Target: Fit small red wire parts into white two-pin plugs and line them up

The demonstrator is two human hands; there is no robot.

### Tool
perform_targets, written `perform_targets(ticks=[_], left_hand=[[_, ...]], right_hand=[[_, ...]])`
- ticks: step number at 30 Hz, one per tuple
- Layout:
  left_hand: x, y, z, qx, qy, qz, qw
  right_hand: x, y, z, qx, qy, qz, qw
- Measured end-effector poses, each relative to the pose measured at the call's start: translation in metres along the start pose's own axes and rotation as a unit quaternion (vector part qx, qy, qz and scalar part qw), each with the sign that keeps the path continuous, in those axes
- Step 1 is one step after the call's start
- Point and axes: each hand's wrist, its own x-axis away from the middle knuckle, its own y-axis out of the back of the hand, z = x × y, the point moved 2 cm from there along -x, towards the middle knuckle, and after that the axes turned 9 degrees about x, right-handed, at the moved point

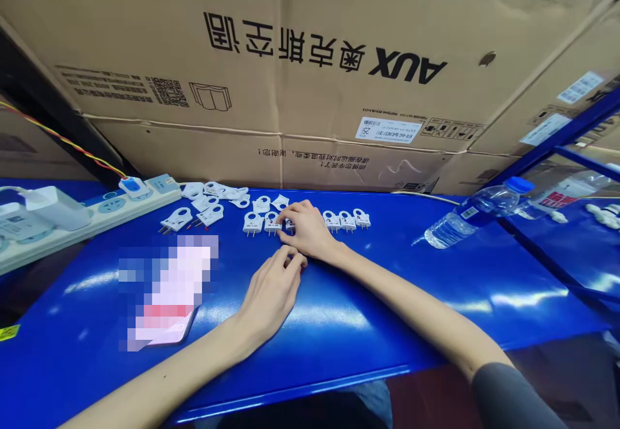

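My right hand (310,230) reaches over a row of white two-pin plugs with ring-shaped handles. Its thumb and index finger close around one white plug (272,222), and the fingers partly cover another beside it. My left hand (274,292) rests just below, near the right wrist, with its fingers curled and their tips together; whatever lies in them, if anything, is hidden. To the right of my right hand stand more plugs (347,221) in the same row. Further left, several similar plugs (212,214) lie in a loose heap.
A blurred-out phone (177,332) lies on the blue table (339,325). Power strips (111,212) with adapters run along the left. A water bottle (472,212) lies tilted at the right, close to a blue metal frame. A large cardboard box (310,106) stands behind.
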Motion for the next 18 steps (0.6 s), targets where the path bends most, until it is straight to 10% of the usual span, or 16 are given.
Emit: perform_targets(ticks=[18], left_hand=[[0.002,-0.003,0.0,-0.022,-0.049,0.026,0.998]], right_hand=[[-0.038,-0.005,0.039,0.056,0.134,0.033,0.989]])
